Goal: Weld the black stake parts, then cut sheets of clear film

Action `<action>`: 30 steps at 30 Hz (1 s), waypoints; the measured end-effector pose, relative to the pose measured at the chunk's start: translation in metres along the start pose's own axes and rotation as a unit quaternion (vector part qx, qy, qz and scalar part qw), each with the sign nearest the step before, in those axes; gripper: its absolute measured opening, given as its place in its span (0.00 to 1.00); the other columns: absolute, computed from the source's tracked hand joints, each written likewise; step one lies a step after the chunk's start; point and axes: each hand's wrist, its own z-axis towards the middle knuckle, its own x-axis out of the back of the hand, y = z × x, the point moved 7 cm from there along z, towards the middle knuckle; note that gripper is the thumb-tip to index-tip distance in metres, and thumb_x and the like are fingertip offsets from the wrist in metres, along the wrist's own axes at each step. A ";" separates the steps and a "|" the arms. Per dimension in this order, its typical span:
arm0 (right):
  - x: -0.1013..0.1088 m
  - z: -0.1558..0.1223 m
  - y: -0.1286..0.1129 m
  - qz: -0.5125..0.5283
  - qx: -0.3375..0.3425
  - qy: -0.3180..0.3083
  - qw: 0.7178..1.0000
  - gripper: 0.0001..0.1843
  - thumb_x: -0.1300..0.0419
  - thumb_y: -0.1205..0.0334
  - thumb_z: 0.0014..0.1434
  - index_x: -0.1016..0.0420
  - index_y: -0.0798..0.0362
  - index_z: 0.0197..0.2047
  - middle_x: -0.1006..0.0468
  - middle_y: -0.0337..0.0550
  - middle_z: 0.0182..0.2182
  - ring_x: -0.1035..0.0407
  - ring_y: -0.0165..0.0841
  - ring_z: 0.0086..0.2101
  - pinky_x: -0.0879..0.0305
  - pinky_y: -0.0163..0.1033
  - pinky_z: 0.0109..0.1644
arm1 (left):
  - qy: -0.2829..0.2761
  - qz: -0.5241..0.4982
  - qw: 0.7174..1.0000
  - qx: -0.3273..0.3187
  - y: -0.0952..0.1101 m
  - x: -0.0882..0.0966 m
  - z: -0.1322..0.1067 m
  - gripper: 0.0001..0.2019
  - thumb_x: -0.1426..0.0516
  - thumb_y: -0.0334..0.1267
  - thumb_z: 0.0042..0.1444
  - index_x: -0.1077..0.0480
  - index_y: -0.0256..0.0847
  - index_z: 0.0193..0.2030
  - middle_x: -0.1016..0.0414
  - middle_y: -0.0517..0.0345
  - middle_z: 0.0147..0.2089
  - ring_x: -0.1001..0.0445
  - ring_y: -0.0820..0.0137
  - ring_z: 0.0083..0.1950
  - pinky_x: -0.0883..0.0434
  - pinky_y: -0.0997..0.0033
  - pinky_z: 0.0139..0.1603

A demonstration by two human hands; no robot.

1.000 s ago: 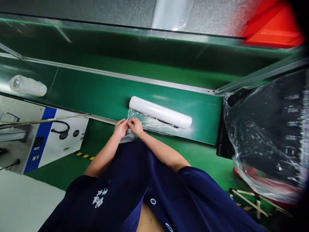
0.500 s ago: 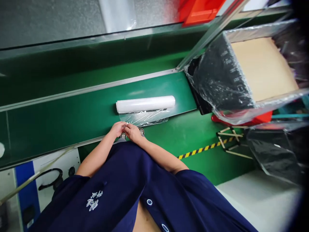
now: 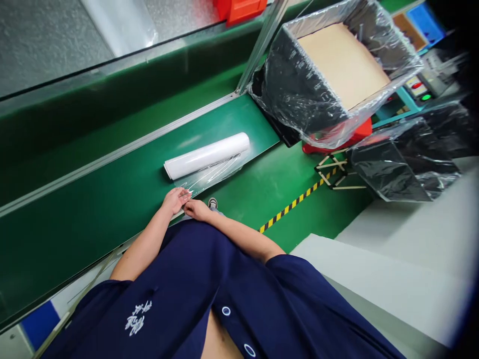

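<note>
A thick white roll of plastic film (image 3: pixel 207 155) lies slantwise on the green bench. From its near side a clear plastic film (image 3: pixel 211 178) hangs loose toward the bench edge. My left hand (image 3: pixel 175 200) is at the left corner of this film, fingers curled, with shiny film between and over them. Close beside it, at the bench edge, my right hand (image 3: pixel 198 210) has its fingers curled together in a pinch. What sits inside that pinch is too small to make out.
A long green bench (image 3: pixel 93 214) runs across in front of me. To the right stands a plastic-lined bin (image 3: pixel 310 89) holding cardboard (image 3: pixel 344 65). Beyond are a black bag (image 3: pixel 389 164), a folding stand (image 3: pixel 333 172) and striped floor tape (image 3: pixel 295 203). A red bin (image 3: pixel 245 10) sits above.
The view has turned, so bench and roll slant more steeply. My hands have moved slightly apart; the left palm has turned upward at the film's corner.
</note>
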 end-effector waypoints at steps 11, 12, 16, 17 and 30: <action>0.098 -0.021 0.124 0.528 -0.329 0.275 0.733 0.21 0.58 0.48 0.73 0.34 0.56 0.45 0.22 0.54 0.37 0.23 0.34 0.34 0.23 0.40 0.36 | 0.039 -0.007 0.999 -0.005 -0.006 0.003 -0.014 0.05 0.39 0.29 0.60 0.31 0.37 0.35 0.21 0.53 0.32 0.19 0.69 0.32 0.21 0.69 0.35; 0.111 -0.022 0.131 0.546 -0.332 0.293 0.711 0.23 0.60 0.47 0.73 0.35 0.57 0.49 0.22 0.55 0.39 0.23 0.34 0.34 0.23 0.40 0.36 | 0.045 -0.005 0.999 -0.004 -0.008 0.003 -0.015 0.06 0.38 0.28 0.59 0.31 0.37 0.35 0.20 0.54 0.33 0.18 0.68 0.32 0.20 0.70 0.34; 0.155 -0.023 0.160 0.590 -0.340 0.341 0.648 0.27 0.61 0.44 0.73 0.40 0.58 0.60 0.24 0.58 0.45 0.23 0.34 0.36 0.23 0.39 0.35 | 0.079 0.011 0.997 -0.002 -0.017 0.003 -0.022 0.09 0.38 0.20 0.55 0.31 0.36 0.35 0.20 0.55 0.32 0.18 0.70 0.32 0.21 0.74 0.33; 0.165 -0.022 0.166 0.597 -0.339 0.349 0.638 0.27 0.60 0.44 0.73 0.41 0.57 0.61 0.24 0.57 0.45 0.23 0.33 0.36 0.23 0.38 0.34 | 0.087 0.011 0.996 -0.006 -0.019 0.002 -0.024 0.10 0.38 0.19 0.54 0.31 0.36 0.35 0.20 0.55 0.32 0.18 0.70 0.32 0.21 0.75 0.33; 0.258 -0.035 0.219 0.602 -0.293 0.343 0.659 0.13 0.37 0.65 0.64 0.37 0.51 0.30 0.32 0.30 0.18 0.35 0.22 0.18 0.32 0.25 0.23 | 0.222 -0.007 0.974 -0.030 -0.046 0.000 -0.052 0.12 0.39 0.15 0.51 0.30 0.36 0.33 0.23 0.57 0.30 0.21 0.75 0.29 0.23 0.83 0.29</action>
